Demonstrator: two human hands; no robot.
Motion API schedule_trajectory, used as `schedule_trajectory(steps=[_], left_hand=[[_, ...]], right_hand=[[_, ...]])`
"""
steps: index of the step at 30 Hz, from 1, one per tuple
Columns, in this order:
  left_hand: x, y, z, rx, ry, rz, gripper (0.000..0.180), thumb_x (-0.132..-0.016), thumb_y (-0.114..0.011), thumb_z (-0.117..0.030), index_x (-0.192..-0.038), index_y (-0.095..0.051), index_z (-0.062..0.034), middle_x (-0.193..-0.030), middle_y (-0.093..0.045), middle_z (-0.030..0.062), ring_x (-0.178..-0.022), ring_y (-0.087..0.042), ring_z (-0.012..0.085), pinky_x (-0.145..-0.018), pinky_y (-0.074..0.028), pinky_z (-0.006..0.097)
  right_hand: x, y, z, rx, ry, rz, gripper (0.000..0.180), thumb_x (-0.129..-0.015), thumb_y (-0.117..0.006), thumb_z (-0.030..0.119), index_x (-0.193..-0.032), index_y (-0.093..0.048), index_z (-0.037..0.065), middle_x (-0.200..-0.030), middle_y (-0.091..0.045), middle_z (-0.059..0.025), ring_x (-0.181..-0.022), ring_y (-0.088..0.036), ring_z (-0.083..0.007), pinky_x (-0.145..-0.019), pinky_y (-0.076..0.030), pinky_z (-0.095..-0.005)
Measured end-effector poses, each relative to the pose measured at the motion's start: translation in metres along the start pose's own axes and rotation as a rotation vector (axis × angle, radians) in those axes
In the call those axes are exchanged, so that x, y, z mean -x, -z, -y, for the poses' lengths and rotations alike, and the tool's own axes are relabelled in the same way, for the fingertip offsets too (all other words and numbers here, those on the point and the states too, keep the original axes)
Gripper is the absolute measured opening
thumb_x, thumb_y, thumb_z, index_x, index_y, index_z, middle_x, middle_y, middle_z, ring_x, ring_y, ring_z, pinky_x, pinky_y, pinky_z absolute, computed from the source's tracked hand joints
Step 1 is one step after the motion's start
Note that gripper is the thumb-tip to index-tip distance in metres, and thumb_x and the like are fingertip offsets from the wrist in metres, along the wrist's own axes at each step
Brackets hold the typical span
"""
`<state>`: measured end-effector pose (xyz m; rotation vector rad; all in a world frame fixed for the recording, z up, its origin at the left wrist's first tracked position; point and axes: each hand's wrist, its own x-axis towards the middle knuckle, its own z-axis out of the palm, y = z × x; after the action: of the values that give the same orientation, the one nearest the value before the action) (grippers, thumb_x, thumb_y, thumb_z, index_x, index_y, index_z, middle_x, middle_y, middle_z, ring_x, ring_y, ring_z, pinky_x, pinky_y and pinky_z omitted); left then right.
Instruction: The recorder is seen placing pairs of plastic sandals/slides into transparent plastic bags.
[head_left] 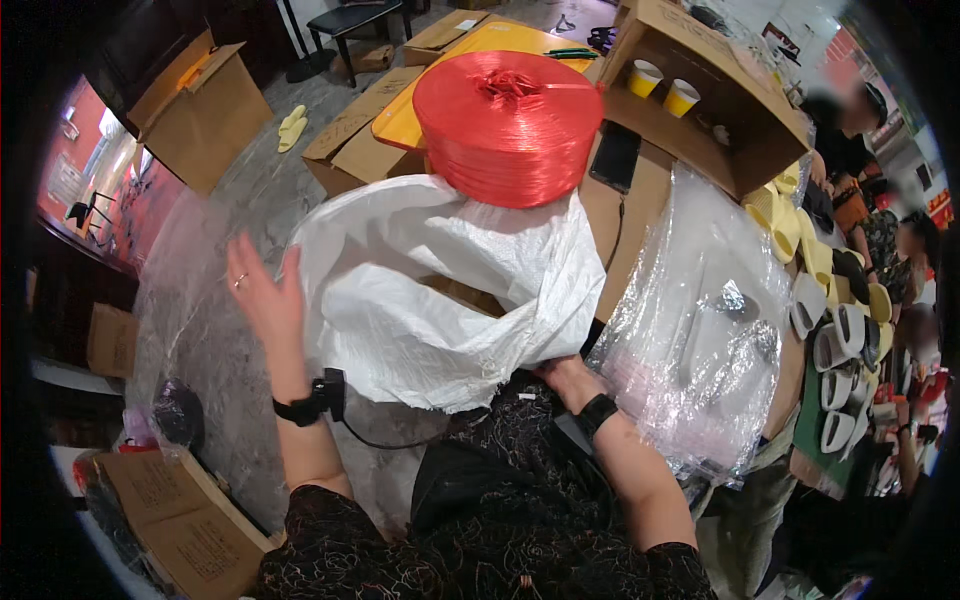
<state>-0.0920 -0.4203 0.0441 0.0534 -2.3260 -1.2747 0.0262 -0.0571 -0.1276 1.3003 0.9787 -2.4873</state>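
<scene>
1. Head view, nearest me: my right hand (566, 374) grips the lower edge of a white woven sack (440, 290), fingers tucked under the fabric.
2. My left hand (262, 296) is spread open beside the sack's left edge, holding nothing.
3. Clear plastic bags (700, 350) lie just right of the sack.
4. Behind the sack stands a big red twine spool (505, 125).
5. Farther right, an open cardboard box (700, 90) holds two yellow cups (662, 86).

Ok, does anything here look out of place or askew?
Yes: a pale yellow slipper lies alone on the grey floor among cardboard boxes, far from the slippers lined up at the right. The white woven sack is just crumpled.
</scene>
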Motion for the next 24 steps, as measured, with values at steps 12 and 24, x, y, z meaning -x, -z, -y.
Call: schedule_trajectory(steps=[12, 24], left_hand=[[0.125, -0.119, -0.003, 0.066, 0.234, 1.787, 0.052, -0.097, -0.053, -0.036, -0.136, -0.052, -0.0007, -0.129, -0.06, 0.0107, -0.116, -0.054, 0.0192, -0.099, -0.043, 0.036], [0.11, -0.11, -0.235, -0.115, -0.775, 0.507, 0.029, -0.088, -0.063, -0.025, -0.109, -0.067, -0.0046, -0.092, -0.069, 0.0171, -0.087, -0.067, 0.0333, -0.076, -0.052, 0.041]], right_hand=[[0.179, -0.017, 0.03, 0.874, 0.24, 0.787, 0.044, -0.098, -0.054, 0.017, -0.138, -0.047, 0.001, -0.129, -0.058, -0.0078, -0.117, -0.051, -0.0135, -0.1, -0.041, -0.0284], [0.237, 0.208, 0.187, 0.571, 1.494, -0.595, 0.019, -0.094, -0.059, 0.014, -0.109, -0.066, 0.005, -0.093, -0.064, -0.0041, -0.083, -0.059, -0.0138, -0.074, -0.047, -0.0277]])
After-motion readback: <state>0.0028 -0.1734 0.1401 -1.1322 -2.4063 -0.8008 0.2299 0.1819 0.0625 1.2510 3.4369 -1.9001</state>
